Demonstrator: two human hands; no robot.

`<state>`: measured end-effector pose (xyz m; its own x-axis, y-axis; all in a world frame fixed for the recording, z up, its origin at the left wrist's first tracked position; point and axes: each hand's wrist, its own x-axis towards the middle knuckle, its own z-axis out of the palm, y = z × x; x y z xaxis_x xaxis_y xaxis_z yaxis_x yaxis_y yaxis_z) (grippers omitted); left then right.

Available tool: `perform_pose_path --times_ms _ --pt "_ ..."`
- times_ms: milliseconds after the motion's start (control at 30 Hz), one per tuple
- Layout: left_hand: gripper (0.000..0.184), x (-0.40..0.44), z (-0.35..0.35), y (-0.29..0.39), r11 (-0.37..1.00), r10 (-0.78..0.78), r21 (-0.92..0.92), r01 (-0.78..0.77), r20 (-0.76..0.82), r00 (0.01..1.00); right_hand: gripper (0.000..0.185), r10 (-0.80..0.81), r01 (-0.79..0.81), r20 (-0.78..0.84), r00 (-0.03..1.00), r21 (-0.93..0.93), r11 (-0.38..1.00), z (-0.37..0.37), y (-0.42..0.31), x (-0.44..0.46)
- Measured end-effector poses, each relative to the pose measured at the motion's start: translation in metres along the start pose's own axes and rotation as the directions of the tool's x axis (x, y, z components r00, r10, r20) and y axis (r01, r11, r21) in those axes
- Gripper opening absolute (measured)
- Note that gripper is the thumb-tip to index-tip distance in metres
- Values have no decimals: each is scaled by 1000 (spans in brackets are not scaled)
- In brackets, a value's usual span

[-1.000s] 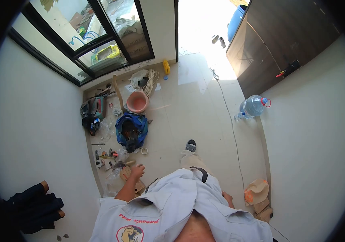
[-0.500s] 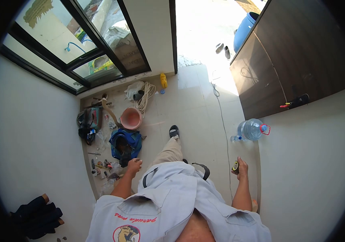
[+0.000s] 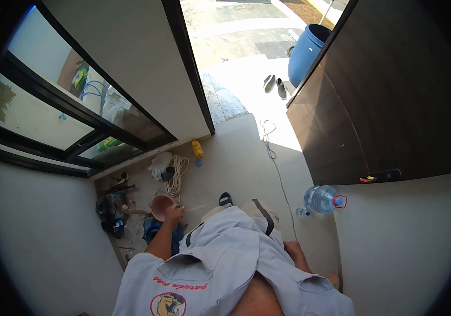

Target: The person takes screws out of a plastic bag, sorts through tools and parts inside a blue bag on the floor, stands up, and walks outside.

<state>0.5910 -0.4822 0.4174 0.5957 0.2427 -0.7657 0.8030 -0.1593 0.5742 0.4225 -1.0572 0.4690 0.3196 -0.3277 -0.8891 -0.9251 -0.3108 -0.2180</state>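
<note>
My left hand [image 3: 174,213] hangs over the floor beside my hip, fingers loosely curled in, with no object showing in it. Beneath and just past it are a pinkish bucket [image 3: 160,204] and a blue bag [image 3: 152,230], both partly covered by my arm. My right hand [image 3: 292,247] is down against my thigh, its fingers closed. The small yellow-and-black tape measure seen in it half a second ago is hidden now by the hand and clothing. A grey cable [image 3: 283,185] runs along the floor close to that hand.
A large water bottle [image 3: 320,199] and a small bottle [image 3: 302,211] stand at the right wall, below the open dark door [image 3: 373,116]. Coiled white rope [image 3: 177,176] and a yellow container [image 3: 197,148] lie by the window wall. Shoes [image 3: 275,86] and a blue barrel [image 3: 305,55] are outside.
I have stepped forward and the view has tilted up toward the doorway. My right hand has moved inward to my thigh, hiding the tape measure. My left hand now overlaps the bucket's edge.
</note>
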Motion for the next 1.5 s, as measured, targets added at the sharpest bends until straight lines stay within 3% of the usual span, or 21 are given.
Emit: perform_pose_path --times_ms 33,167,233,333,433,533,633,733,833,967,1033,1100,1167,1267,1333,1400,1433,1467,1500 --pt "41 32 -1 28 999 48 -9 -48 26 999 44 0 0 -4 1000 6 1000 -5 -18 2" --pt "47 70 14 185 979 179 91 -181 29 983 41 90 -67 -46 995 368 927 -25 -44 47" --pt "46 97 29 231 959 247 139 -248 26 969 39 124 -82 -35 992 572 816 -36 -52 84" --pt "48 116 51 277 958 220 175 -226 57 974 36 223 -191 48 974 702 686 -70 -90 122" --pt "47 137 77 280 984 107 147 -105 -5 994 36 154 -89 -44 987 647 757 -110 -137 168" --pt "51 149 97 276 970 -58 236 51 25 998 38 87 -64 -13 996 584 809 -155 -198 225" --pt "59 148 114 280 951 -174 271 151 65 983 44 -19 41 -84 996 268 963 -212 -313 230" --pt "61 151 135 296 962 -232 149 228 6 973 43 -264 253 -54 963 -155 955 -255 -401 286" --pt "62 162 155 325 976 -210 58 209 8 978 48 -373 358 -63 926 -172 918 -282 -504 316" --pt "59 192 179 346 989 -138 44 141 -57 989 53 -357 340 -21 934 -262 903 -303 -645 316" --pt "58 249 192 319 993 -101 -65 99 -31 994 53 -379 365 -30 925 -210 907 -301 -685 342" --pt "59 272 195 336 999 -31 -25 31 -4 1000 53 -394 382 -30 919 -187 905 -310 -718 353" --pt "59 294 201 360 999 38 20 -38 24 999 53 -414 406 5 910 -199 892 -310 -753 351" --pt "60 342 187 405 979 160 117 -167 72 985 53 -426 427 90 900 -370 825 -314 -790 377" --pt "55 368 189 444 986 64 148 -74 69 996 59 -405 422 140 903 -452 786 -323 -813 371" --pt "54 348 175 544 988 5 154 -7 14 1000 63 -408 411 112 906 -459 787 -326 -830 378" --pt "56 357 173 563 998 -30 -50 31 20 999 65 -475 433 60 878 -524 734 -322 -826 405" --pt "57 366 172 579 964 -72 -253 78 34 997 67 -404 382 79 911 -526 760 -323 -838 411" --pt "61 359 167 622 950 -165 -264 170 41 985 68 -330 332 103 938 -532 779 -325 -857 410"
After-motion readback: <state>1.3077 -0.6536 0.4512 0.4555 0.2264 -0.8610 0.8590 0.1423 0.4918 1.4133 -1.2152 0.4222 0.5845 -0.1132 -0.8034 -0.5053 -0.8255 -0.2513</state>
